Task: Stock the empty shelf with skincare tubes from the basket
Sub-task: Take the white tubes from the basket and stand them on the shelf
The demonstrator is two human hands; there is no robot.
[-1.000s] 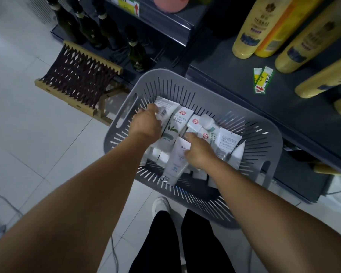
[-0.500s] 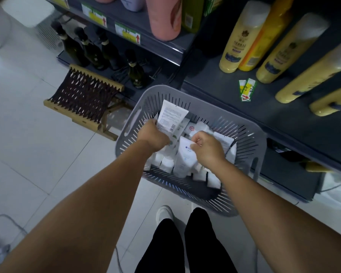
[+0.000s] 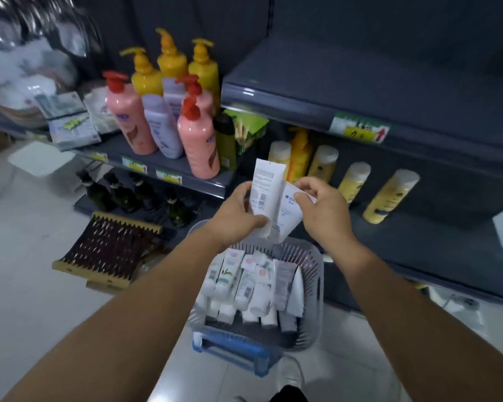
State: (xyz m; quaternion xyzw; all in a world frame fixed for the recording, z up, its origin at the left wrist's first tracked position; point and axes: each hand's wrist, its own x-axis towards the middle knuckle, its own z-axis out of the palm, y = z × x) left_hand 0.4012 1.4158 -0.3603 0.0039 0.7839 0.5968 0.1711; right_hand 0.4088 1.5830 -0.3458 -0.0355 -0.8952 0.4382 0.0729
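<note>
My left hand (image 3: 235, 212) grips a white tube (image 3: 265, 189) with its printed back and barcode facing me, crimped end up. Beside it my right hand (image 3: 323, 210) pinches a second white tube with blue print (image 3: 288, 216). Both tubes are held side by side above the grey slotted basket (image 3: 315, 288), which stands on a blue stool (image 3: 235, 351) and still holds several white tubes (image 3: 244, 282). The bare dark shelf (image 3: 360, 85) is up and to the right of my hands, with a green and yellow price tag (image 3: 359, 131) on its edge.
Pink, purple and yellow pump bottles (image 3: 169, 117) fill the shelf to the left. Yellow bottles (image 3: 386, 195) lie on the shelf under the bare one. Dark glass bottles (image 3: 134, 192) and a wooden rack (image 3: 108, 250) sit at floor level on the left.
Both hands have lifted out of the basket, each with a tube, and now hold them up in front of the shelves. My view has tilted upward, bringing the upper shelves into sight.
</note>
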